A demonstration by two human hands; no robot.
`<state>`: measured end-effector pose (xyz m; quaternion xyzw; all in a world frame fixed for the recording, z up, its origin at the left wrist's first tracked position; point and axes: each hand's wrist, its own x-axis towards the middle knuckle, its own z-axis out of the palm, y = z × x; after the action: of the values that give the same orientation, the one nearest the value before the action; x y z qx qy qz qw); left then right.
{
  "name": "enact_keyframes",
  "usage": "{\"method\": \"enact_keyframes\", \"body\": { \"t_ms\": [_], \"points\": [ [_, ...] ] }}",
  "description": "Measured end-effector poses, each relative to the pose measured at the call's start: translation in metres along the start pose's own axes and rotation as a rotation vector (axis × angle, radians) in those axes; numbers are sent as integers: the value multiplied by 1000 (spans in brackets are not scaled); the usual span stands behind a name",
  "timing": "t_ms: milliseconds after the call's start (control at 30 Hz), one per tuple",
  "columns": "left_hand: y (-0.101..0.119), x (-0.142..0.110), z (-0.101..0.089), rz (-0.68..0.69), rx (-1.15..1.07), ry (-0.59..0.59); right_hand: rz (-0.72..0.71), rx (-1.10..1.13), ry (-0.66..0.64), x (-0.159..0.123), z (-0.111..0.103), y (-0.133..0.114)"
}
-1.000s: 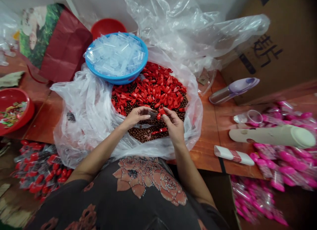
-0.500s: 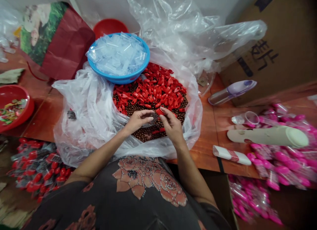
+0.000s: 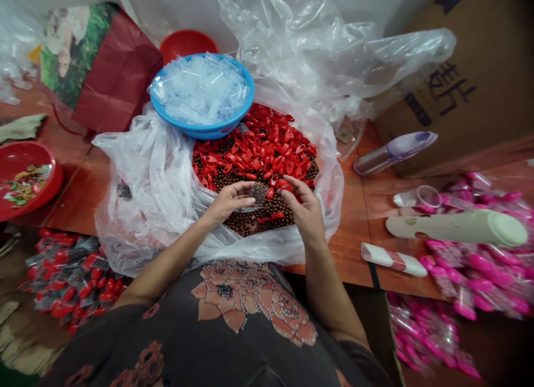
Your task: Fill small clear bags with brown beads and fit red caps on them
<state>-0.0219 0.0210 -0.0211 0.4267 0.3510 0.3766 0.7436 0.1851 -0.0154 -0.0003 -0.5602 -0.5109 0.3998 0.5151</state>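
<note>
My left hand [image 3: 227, 202] pinches a small clear plastic sleeve [image 3: 259, 193] with dark brown beads inside. Just right of it, my right hand [image 3: 306, 208] holds a red plastic cap [image 3: 283, 185] between thumb and fingers; the fingers partly cover it. Both hands are over a heap of small brown beads [image 3: 246, 224] lying in an opened white plastic bag [image 3: 137, 192]. Many red plastic caps [image 3: 271, 137] are spread on the far part of the beads. A blue basin [image 3: 204, 132] full of empty clear sleeves stands at the bag's far left edge.
At left are a red bowl [image 3: 54, 181] of colourful wrapped pieces and a dark red paper bag [image 3: 119, 70]. A cardboard box [image 3: 479, 114], a purple-topped cylinder [image 3: 411, 144] and a pale green cylinder [image 3: 454, 228] are at right, beside pink-capped tubes [image 3: 484, 264]. Finished-looking red-capped tubes [image 3: 79, 276] lie lower left.
My right hand has drawn a little right, away from my left, with the red cap. The sleeve in my left hand now shows more plainly. The view has shifted slightly.
</note>
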Motion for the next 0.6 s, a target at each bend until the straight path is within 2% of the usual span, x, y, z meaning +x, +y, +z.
{"method": "enact_keyframes", "body": {
  "t_ms": [133, 300, 400, 600],
  "points": [
    [-4, 0, -2, -10, 20, 6, -26, -17, -76, 0, 3, -4],
    [-4, -2, 3, 30, 133, 17, -269, -371, -127, 0, 9, -8],
    [-2, -5, 6, 52, 231, 19, -344, -449, -155, -2, 13, -7],
    [-2, -8, 10, 113, 282, 139, -491, -674, -228, -7, 18, 2]
  ]
}}
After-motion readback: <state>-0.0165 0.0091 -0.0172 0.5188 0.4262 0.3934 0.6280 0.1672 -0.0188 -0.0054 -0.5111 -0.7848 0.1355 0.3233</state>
